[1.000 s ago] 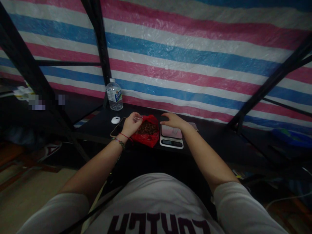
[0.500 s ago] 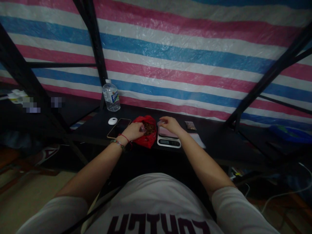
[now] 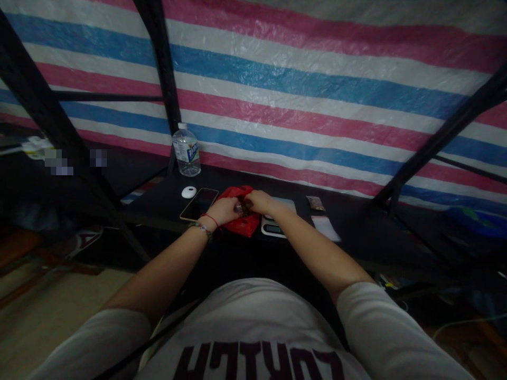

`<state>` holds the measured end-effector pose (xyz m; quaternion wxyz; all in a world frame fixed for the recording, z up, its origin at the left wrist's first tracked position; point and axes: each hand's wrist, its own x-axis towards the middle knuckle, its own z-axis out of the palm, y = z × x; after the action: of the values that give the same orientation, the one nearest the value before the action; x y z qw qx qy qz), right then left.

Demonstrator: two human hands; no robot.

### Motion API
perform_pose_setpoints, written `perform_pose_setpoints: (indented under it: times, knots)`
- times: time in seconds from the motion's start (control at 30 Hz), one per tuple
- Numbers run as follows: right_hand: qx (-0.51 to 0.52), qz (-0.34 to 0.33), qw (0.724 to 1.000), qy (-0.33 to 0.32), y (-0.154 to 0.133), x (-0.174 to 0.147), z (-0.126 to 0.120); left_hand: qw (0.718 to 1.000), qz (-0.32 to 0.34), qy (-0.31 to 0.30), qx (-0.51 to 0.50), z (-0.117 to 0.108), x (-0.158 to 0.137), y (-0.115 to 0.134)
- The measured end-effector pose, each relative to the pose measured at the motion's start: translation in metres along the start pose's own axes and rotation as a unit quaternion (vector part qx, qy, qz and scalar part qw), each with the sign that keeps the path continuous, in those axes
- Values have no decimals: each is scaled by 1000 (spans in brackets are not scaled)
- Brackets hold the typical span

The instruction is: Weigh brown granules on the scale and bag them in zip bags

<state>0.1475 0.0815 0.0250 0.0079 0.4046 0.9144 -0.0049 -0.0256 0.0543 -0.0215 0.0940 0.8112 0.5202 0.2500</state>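
Observation:
A red plastic bag point(image 3: 247, 226) lies gathered on the black tabletop, with brown loose bits inside it. My left hand point(image 3: 224, 210) is closed over its left side, pinching a small clear plastic bag point(image 3: 239, 207) at the opening. My right hand point(image 3: 261, 201) reaches in from the right, fingers curled down into the red bag's mouth; what they pinch is hidden. Under my right wrist stands a white kitchen scale point(image 3: 272, 228), partly covered by the forearm. Farther right lie a small filled packet point(image 3: 315, 203) and a white sheet or flat bag point(image 3: 326, 228).
Left of the red bag are a phone point(image 3: 199, 205) and a white rounded device point(image 3: 189, 192). A clear plastic bottle point(image 3: 186, 150) stands behind them. Black metal posts point(image 3: 164, 68) frame the table, and a striped plastic sheet point(image 3: 285, 100) hangs behind it.
My right hand has moved left from above the scale into the mouth of the red bag. My left hand stays at the bag with the small clear bag. The view has shifted slightly.

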Motion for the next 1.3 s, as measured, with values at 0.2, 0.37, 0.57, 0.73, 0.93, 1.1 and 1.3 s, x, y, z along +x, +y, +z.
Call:
perform_pose_setpoints:
  times: [0.2, 0.37, 0.57, 0.73, 0.93, 1.1, 1.3]
  knots:
    - [47, -27, 997, -56, -1, 16, 2, 999, 25, 6, -27, 2, 0, -2]
    - [116, -26, 991, -64, 6, 14, 4, 996, 9, 29, -80, 1, 0, -5]
    - [65, 16, 998, -17, 0, 17, 16, 995, -11, 35, -94, -5, 0, -11]
    - [173, 17, 985, 0, -1, 18, 25, 976, -36, 70, -202, -5, -1, -13]
    - [333, 22, 942, 34, 8, 17, 30, 932, -38, 88, -349, -5, 1, -16]
    - [421, 40, 904, 63, 13, 13, 34, 935, -43, 129, -327, -19, 2, -15]
    - [300, 38, 952, 55, 17, 6, 28, 993, -38, 34, -108, -46, -3, -9]
